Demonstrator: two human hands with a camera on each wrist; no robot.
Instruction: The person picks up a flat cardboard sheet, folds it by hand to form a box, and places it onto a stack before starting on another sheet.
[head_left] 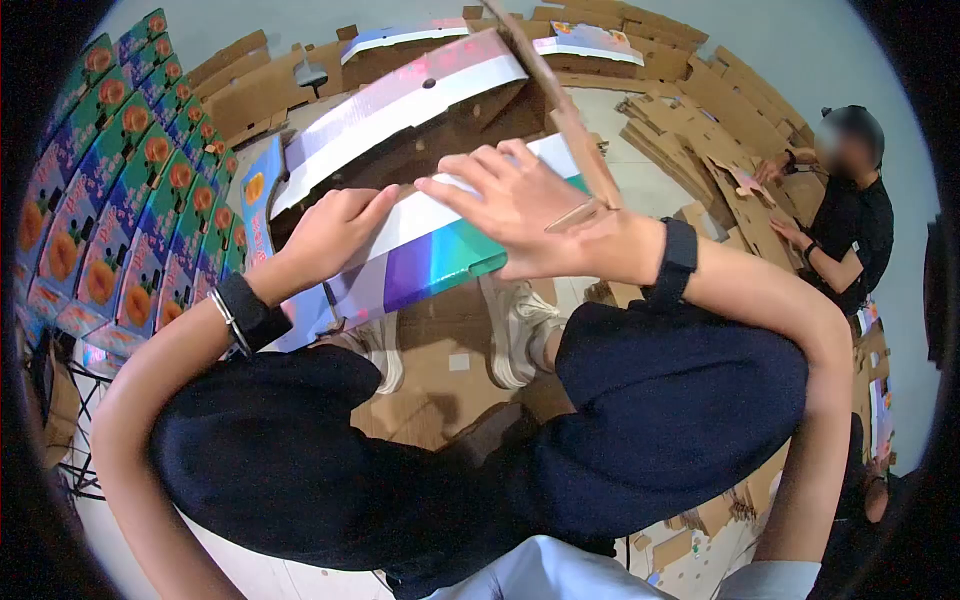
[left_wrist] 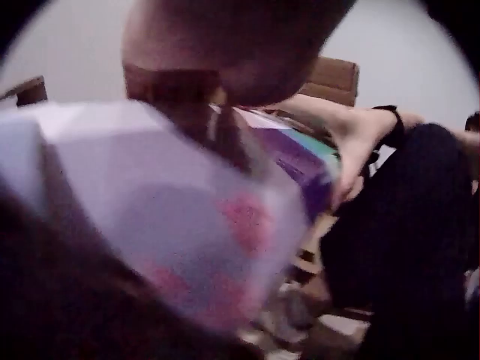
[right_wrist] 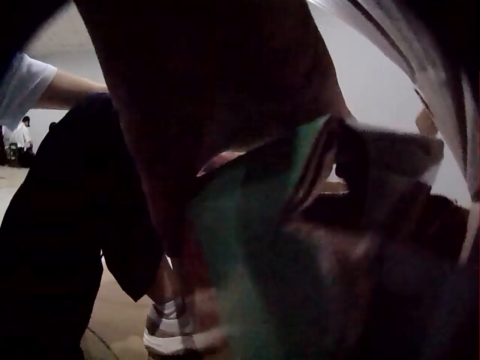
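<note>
A partly folded cardboard box (head_left: 426, 262) stands in front of my knees, with a white strip and purple, blue and green bands on its near wall. Its inside is bare brown board, and a far flap (head_left: 400, 110) rises white and pink. My left hand (head_left: 338, 232) grips the near wall's top edge towards the left, thumb along the white strip. My right hand (head_left: 535, 212) holds the same edge further right, fingers over the rim, beside an upright end flap (head_left: 565, 105). The left wrist view shows a blurred pale lilac panel (left_wrist: 172, 195); the right wrist view is dark.
Stacks of printed boxes (head_left: 140, 200) stand at the left. Brown cardboard (head_left: 690, 150) lies at the right and lines the back wall. Another person (head_left: 850, 210) handles cardboard at the right. My shoes (head_left: 515, 335) are just below the box.
</note>
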